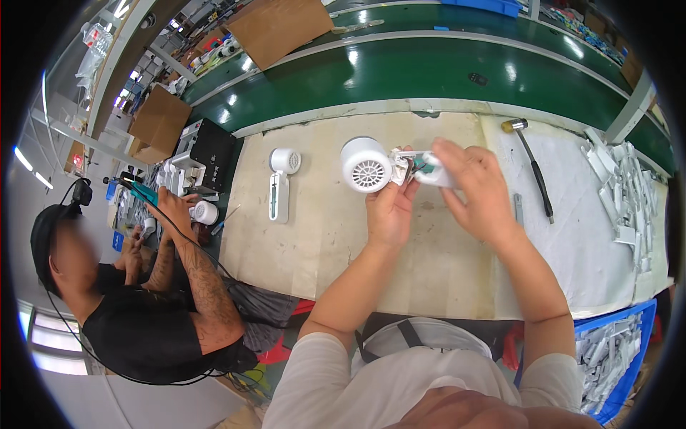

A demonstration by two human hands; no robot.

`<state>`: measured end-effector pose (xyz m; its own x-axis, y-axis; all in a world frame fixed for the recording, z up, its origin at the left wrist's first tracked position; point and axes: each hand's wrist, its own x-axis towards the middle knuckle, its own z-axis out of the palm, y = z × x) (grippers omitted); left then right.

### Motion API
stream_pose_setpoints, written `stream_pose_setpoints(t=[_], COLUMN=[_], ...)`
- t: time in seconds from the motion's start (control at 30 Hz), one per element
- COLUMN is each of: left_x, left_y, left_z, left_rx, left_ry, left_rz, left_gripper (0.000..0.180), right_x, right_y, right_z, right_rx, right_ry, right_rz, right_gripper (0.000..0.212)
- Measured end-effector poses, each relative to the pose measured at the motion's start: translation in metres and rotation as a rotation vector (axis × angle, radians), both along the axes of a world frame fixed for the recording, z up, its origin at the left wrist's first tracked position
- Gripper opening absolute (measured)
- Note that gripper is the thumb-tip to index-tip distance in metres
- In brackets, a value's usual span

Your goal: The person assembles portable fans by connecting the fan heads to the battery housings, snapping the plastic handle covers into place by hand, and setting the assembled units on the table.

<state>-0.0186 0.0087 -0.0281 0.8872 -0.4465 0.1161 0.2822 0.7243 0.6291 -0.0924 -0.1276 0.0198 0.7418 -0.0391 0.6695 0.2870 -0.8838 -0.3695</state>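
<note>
Head view is showing two white hair dryers: one dryer body (367, 165) is being held up over the counter (336, 236), a second dryer (280, 182) is lying flat to its left. The left hand (389, 207) is gripping the held dryer from below; the right hand (475, 189) is clasping its white handle part (436, 175). One hammer (532, 168) is lying just right of the hands.

An assembly-line factory: a green conveyor belt (400, 71) runs past workbenches (357, 236) and parts bins (607, 350).
</note>
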Motion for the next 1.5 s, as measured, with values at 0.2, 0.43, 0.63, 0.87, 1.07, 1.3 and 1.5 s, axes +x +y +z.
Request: stream_pose_setpoints(t=[0.2, 0.43, 0.63, 0.87, 1.07, 1.3, 1.5], left_x=[-0.008, -0.014, 0.001, -0.006, -0.002, 0.038, 0.076], left_y=[-0.001, -0.005, 0.011, 0.010, 0.014, 0.054, 0.121], left_z=[-0.008, -0.007, 0.014, 0.011, 0.018, 0.028, 0.002], left_rx=[0.061, 0.257, -0.063, -0.081, 0.055, 1.696, 1.968], left_ry=[-0.106, -0.160, -0.144, -0.054, -0.112, -0.723, -0.648], left_rz=[0.021, 0.230, 0.131, 0.047, 0.017, 0.372, 0.602], left_gripper=[0.036, 0.041, 0.036, 0.034, 0.034, 0.036, 0.032], right_x=[0.006, 0.003, -0.002, -0.006, 0.007, 0.015, 0.015], right_y=[0.017, 0.020, 0.000, 0.010, -0.012, -0.007, -0.002], right_z=[-0.009, -0.006, -0.006, -0.007, -0.033, -0.054, -0.058], right_rx=[-0.096, -0.150, 0.489, 0.623, 0.464, 0.583, 0.421], right_ry=[-0.076, -0.053, 0.134, 0.210, 0.207, 0.652, 0.590], right_rz=[0.024, -0.032, 0.058, 0.110, 0.270, 0.259, 0.329], right_gripper=[0.060, 0.060, 0.044, 0.035, 0.028, 0.033, 0.027])
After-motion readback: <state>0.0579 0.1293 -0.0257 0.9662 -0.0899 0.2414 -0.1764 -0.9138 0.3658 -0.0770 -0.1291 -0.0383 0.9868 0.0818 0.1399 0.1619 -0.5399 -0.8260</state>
